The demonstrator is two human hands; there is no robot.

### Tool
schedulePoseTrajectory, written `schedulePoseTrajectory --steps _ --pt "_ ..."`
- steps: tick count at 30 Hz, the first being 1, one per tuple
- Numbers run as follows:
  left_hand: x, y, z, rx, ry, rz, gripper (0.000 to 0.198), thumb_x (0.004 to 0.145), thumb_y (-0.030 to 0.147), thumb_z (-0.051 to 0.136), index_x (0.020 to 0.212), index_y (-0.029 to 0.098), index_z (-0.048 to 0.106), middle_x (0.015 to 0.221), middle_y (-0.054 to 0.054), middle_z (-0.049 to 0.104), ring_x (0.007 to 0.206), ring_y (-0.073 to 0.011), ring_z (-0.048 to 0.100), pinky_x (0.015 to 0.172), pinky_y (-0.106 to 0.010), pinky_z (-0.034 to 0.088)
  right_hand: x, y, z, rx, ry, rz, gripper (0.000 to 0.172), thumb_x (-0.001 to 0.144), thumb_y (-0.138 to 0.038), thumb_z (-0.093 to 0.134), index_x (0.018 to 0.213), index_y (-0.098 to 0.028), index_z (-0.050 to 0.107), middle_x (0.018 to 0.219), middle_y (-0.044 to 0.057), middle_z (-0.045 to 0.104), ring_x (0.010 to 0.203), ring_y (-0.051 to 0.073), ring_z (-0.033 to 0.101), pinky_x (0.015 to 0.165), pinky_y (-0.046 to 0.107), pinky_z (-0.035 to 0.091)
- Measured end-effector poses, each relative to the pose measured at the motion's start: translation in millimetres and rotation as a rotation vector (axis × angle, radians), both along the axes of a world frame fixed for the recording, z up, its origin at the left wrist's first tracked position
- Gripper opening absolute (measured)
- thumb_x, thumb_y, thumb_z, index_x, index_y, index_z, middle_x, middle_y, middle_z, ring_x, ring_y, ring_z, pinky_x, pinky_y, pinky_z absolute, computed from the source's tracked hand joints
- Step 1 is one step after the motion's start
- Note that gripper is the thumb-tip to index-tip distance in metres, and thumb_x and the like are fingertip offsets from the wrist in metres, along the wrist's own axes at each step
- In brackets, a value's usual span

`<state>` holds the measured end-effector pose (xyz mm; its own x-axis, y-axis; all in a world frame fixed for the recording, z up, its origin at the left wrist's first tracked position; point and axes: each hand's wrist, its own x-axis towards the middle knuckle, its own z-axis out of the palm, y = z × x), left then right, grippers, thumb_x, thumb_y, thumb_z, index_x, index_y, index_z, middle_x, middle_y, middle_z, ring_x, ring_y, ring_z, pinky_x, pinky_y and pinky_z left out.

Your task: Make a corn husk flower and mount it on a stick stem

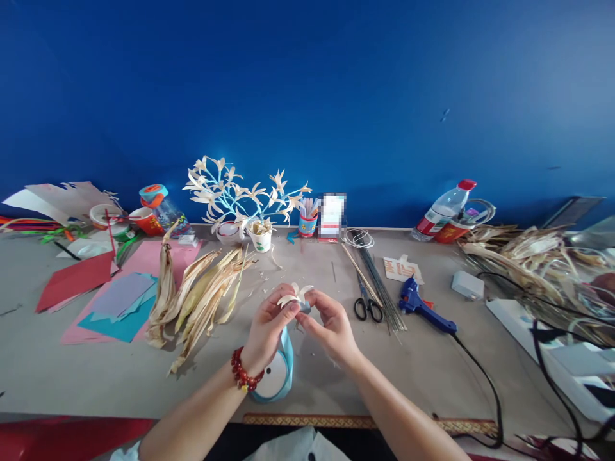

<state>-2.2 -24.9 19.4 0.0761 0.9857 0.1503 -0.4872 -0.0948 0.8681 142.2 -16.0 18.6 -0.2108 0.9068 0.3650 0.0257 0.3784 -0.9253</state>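
Both my hands meet over the middle of the grey table [423,378]. My left hand [266,330], with a red bead bracelet on its wrist, pinches a small cream husk flower [294,296] from the left. My right hand [331,326] pinches the flower's base, where pale blue ribbon shows, from the right. Under my left wrist stands a spool of light blue ribbon [278,374]. A pile of dried corn husks [196,298] lies just left of my hands.
Black scissors [368,307], thin wires [382,288] and a blue glue gun [423,306] with its black cord lie to the right. Coloured paper sheets [120,301] lie to the left. A husk-flower branch in a cup [245,202], cups and a bottle [444,208] stand along the wall.
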Motion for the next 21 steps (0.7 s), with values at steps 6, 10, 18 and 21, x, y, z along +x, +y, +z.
schedulePoseTrajectory --steps 6,10,18,21 --pt "-1.1 1.9 -4.8 -0.067 -0.021 0.014 0.011 0.079 0.024 0.077 0.081 0.017 0.069 0.088 -0.002 0.060 0.086 -0.0154 0.056 0.081 -0.027 0.045 3.7 -0.6 3.5 0.073 0.058 -0.034 0.010 0.089 -0.028 0.066 0.091 -0.021 0.060 0.090 0.004 0.060 0.088 0.020 0.056 0.083 0.032 0.045" --pt "-1.0 1.2 -7.0 -0.057 -0.007 -0.004 0.012 0.079 0.024 0.077 0.088 0.018 0.071 0.082 -0.001 0.061 0.083 -0.0141 0.056 0.078 -0.025 0.044 2.5 -0.2 1.2 0.101 0.148 -0.033 0.006 0.089 -0.023 0.067 0.090 -0.022 0.061 0.089 0.003 0.060 0.087 0.019 0.057 0.082 0.031 0.046" --pt "3.0 2.0 -3.2 -0.145 -0.156 -0.010 0.018 0.070 0.020 0.084 0.080 0.018 0.069 0.078 0.001 0.066 0.080 -0.0120 0.060 0.078 -0.023 0.046 2.4 0.7 -0.3 0.083 0.186 -0.010 0.005 0.091 -0.023 0.066 0.089 -0.022 0.061 0.087 0.003 0.059 0.087 0.019 0.057 0.081 0.033 0.046" --pt "3.6 1.5 -2.4 -0.144 -0.141 -0.012 0.016 0.072 0.020 0.083 0.081 0.017 0.070 0.079 0.000 0.066 0.080 -0.0122 0.059 0.080 -0.024 0.046 2.7 0.5 0.4 0.064 0.169 -0.013 0.006 0.091 -0.024 0.066 0.089 -0.022 0.061 0.087 0.004 0.059 0.085 0.019 0.056 0.080 0.033 0.046"
